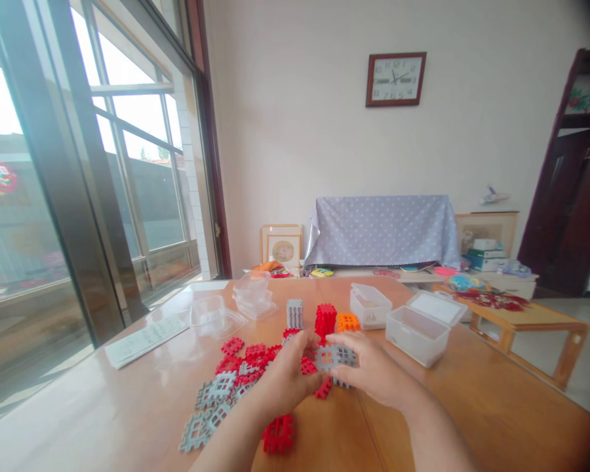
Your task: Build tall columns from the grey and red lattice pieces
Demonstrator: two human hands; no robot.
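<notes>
A grey notched plastic building tile (327, 356) with a lattice of holes is between my two hands above the table. My right hand (368, 360) grips it at the right, thumb below and fingers above. My left hand (295, 370) is curled at its left edge, fingertips against or very near it. Below and left lie loose red tiles (255, 354) and grey tiles (215, 389); my left forearm hides some. One red tile (278, 434) lies near my left wrist. Beyond my hands stand a grey stack (294, 314), a red stack (326, 318) and orange tiles (348, 322).
Clear plastic containers (254, 296) and a printed sheet (146, 342) are on the left of the wooden table (491, 406). A lidded white box (370, 307) and an open box (417, 335) stand at right. A low wooden stool (531, 317) is beyond the right edge.
</notes>
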